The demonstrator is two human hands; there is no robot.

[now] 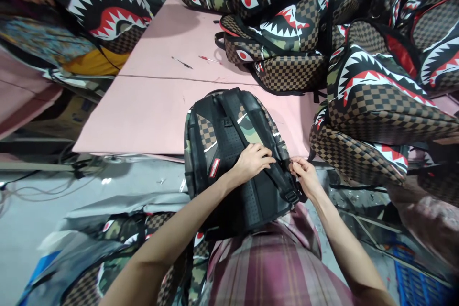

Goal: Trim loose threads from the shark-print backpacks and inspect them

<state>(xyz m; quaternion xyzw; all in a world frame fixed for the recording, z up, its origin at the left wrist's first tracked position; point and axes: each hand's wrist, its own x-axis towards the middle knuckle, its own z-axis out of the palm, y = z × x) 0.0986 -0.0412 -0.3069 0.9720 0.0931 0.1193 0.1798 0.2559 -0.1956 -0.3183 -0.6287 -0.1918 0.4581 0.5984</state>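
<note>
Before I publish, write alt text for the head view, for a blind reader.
A person's left hand touches a shoulder strap of a black-backed backpack at a pink table; the right hand is at the backpack's side. Shark-mouth backpacks are heaped beyond.

A black pen [181, 62] and red pen [210, 60] lie on the pink tabletop [150, 119]. Shark-mouth backpacks [290, 28] crowd its right side — heaped.
</note>
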